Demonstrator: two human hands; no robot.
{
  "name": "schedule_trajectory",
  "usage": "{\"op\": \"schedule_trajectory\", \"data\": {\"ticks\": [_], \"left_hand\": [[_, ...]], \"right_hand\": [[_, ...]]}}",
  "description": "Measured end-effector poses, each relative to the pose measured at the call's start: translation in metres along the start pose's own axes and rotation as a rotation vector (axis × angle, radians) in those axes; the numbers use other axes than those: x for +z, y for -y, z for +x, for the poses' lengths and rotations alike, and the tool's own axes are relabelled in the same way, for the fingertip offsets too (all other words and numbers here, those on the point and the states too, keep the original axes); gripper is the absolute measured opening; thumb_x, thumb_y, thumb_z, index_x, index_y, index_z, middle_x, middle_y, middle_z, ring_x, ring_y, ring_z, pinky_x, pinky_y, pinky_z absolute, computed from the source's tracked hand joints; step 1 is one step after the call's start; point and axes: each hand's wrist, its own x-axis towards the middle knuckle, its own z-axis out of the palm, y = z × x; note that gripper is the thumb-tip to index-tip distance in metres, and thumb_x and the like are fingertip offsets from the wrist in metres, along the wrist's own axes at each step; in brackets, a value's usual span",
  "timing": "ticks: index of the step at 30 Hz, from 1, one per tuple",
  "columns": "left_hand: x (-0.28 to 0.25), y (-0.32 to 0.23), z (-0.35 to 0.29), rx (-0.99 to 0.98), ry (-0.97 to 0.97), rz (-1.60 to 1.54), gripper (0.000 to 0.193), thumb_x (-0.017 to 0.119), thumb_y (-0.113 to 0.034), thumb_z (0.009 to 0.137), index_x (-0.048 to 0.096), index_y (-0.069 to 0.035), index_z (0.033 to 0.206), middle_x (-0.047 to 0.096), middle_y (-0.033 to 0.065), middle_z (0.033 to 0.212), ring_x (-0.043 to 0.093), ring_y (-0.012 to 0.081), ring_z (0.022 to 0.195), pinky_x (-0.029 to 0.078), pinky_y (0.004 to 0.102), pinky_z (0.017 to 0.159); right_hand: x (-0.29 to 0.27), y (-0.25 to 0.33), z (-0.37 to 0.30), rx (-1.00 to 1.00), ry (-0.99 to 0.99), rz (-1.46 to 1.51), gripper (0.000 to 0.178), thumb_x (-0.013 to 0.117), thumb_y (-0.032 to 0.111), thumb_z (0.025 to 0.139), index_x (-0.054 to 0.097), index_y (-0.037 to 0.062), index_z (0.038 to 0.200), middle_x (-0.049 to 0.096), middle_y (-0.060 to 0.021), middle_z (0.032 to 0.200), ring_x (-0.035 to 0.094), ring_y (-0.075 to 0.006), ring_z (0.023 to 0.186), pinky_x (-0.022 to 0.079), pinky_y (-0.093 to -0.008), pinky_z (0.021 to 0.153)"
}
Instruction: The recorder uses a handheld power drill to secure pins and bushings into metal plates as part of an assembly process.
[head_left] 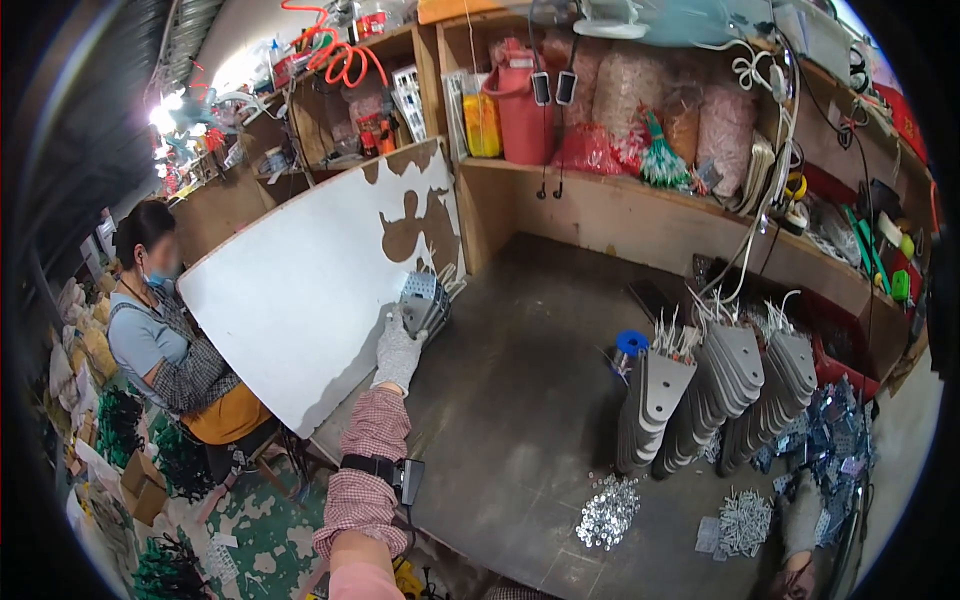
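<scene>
My left hand (399, 352), in a pale grey glove, is closed on a grey metal part (428, 305) with a perforated face and white wires at its top. The part is beside the white board at the far left of the table. At the right edge my right hand (802, 515), also gloved, reaches to a heap of small bluish metal plates (840, 430); its fingers are too unclear to read. Left of that hand lie a pile of screws (748, 522) and a few flat perforated plates (710, 537). Small shiny washer-like pieces (608, 512) form another pile.
Three stacks of grey tapered plates (660, 390) with white wires stand on the dark table (500, 400). Behind them is a blue-rimmed spool (631, 343). A white board (300, 290) closes off the left side. Beyond it sits another person (165, 340). Shelves hold a red bucket (522, 105) and bags.
</scene>
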Motion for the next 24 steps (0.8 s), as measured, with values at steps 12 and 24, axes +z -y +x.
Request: {"op": "schedule_trajectory", "data": {"ticks": [12, 24], "left_hand": [[-0.045, -0.163, -0.074, 0.334, -0.022, -0.058, 0.062, 0.071, -0.036, 0.089, 0.050, -0.003, 0.136, 0.053, 0.0193, 0.137, 0.053, 0.0383, 0.126, 0.044, 0.0482, 0.104], [-0.088, -0.367, -0.149, 0.668, 0.178, 0.075, 0.069, 0.072, -0.044, 0.079, 0.060, 0.003, 0.129, 0.067, 0.0237, 0.116, 0.067, 0.0339, 0.108, 0.052, 0.0419, 0.094]], "right_hand": [[-0.031, -0.040, -0.017, 0.089, -0.472, -0.067, 0.034, 0.055, 0.001, 0.091, 0.059, -0.0006, 0.125, 0.067, -0.0218, 0.115, 0.064, -0.0393, 0.105, 0.050, -0.0459, 0.091], [-0.048, 0.003, -0.032, 0.050, -0.120, 0.158, 0.023, 0.064, 0.020, 0.091, 0.067, 0.0042, 0.108, 0.066, -0.0185, 0.102, 0.064, -0.0370, 0.098, 0.051, -0.0472, 0.086]]}}
